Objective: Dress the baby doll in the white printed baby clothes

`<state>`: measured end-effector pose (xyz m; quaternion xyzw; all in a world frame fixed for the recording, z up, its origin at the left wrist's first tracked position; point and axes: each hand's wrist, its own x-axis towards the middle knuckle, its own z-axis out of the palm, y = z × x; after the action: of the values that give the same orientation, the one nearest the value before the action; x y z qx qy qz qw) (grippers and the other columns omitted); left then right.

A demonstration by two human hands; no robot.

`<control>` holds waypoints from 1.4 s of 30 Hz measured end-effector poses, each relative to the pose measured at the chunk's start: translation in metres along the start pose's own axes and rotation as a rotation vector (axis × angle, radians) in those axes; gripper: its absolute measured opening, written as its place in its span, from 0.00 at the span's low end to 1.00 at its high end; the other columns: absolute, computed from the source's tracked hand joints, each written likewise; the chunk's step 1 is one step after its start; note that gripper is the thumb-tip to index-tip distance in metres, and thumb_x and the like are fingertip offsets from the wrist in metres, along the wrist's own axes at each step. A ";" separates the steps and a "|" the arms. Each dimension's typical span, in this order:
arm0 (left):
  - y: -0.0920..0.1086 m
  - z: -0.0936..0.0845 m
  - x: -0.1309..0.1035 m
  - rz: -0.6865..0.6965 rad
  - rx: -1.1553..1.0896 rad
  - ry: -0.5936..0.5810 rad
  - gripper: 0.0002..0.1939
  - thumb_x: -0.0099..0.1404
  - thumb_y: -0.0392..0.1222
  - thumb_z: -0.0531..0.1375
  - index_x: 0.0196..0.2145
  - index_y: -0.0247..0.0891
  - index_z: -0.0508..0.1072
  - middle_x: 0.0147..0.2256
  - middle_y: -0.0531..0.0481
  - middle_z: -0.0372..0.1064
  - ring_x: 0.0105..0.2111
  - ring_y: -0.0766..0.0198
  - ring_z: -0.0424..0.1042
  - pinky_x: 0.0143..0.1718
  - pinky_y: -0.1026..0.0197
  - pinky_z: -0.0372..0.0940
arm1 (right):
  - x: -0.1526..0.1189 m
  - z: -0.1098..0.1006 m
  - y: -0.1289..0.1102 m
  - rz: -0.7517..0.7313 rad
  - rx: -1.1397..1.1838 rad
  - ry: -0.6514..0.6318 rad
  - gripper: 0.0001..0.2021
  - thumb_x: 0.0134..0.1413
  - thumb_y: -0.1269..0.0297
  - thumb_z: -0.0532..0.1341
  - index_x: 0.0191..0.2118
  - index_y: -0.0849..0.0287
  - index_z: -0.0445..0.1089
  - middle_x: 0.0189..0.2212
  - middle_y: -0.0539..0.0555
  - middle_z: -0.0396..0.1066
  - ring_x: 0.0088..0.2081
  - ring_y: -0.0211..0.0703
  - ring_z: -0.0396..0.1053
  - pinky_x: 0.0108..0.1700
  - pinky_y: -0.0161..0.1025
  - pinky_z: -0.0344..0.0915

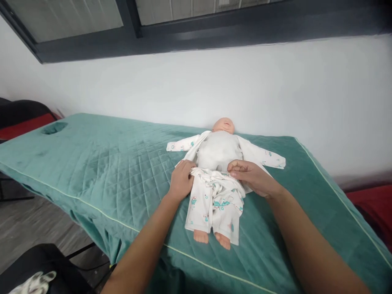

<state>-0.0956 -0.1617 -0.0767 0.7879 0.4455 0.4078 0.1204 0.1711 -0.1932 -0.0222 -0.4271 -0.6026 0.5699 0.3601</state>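
A baby doll (219, 149) lies on its back, its head toward the wall and its bare feet toward me. It wears an open long-sleeved jacket (260, 156) with small printed figures, its sleeves spread to both sides. Matching pants (200, 204) cover its legs, with the waistband bunched at the hips. My left hand (183, 177) is closed on the waistband's left side. At the waistband's right side is my right hand (252, 176), its thumb and fingers pinched together at the cloth edge. The doll's white cloth torso shows between the jacket halves.
A green quilted cover (122, 171) lies over the long bed, which has a face hole (55, 128) at its far left. Behind stands a white wall (275, 90) below a dark window frame. Red and black chairs (26, 122) are at the sides, and a black seat (45, 265) is at lower left.
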 end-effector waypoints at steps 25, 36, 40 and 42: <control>0.048 -0.027 0.027 -0.092 -0.457 -0.362 0.08 0.66 0.44 0.60 0.32 0.37 0.73 0.31 0.53 0.70 0.34 0.65 0.67 0.37 0.63 0.59 | 0.006 0.028 0.007 -0.041 -0.070 -0.014 0.10 0.55 0.58 0.66 0.35 0.59 0.72 0.28 0.49 0.69 0.30 0.36 0.64 0.31 0.33 0.57; 0.016 0.018 0.062 -0.400 -0.813 0.024 0.11 0.58 0.46 0.66 0.30 0.36 0.71 0.26 0.56 0.67 0.27 0.70 0.63 0.30 0.67 0.58 | 0.005 0.013 0.000 0.004 0.581 0.310 0.17 0.38 0.60 0.75 0.36 0.56 0.74 0.26 0.46 0.69 0.25 0.33 0.63 0.26 0.31 0.57; 0.007 0.019 0.054 -0.530 -0.912 0.002 0.15 0.54 0.49 0.68 0.28 0.36 0.72 0.24 0.55 0.67 0.25 0.70 0.63 0.28 0.67 0.58 | 0.007 0.005 0.005 0.040 0.594 0.370 0.17 0.35 0.61 0.76 0.33 0.57 0.73 0.22 0.44 0.66 0.23 0.31 0.60 0.25 0.30 0.55; 0.005 0.018 0.053 -0.585 -0.944 -0.003 0.16 0.52 0.50 0.69 0.27 0.36 0.71 0.24 0.55 0.66 0.25 0.69 0.63 0.28 0.67 0.58 | 0.007 -0.002 0.010 0.058 0.540 0.395 0.16 0.35 0.61 0.75 0.29 0.58 0.71 0.21 0.44 0.64 0.22 0.31 0.58 0.24 0.30 0.53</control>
<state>-0.0648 -0.1191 -0.0578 0.4924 0.4142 0.5118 0.5692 0.1709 -0.1860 -0.0323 -0.4352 -0.3361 0.6253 0.5538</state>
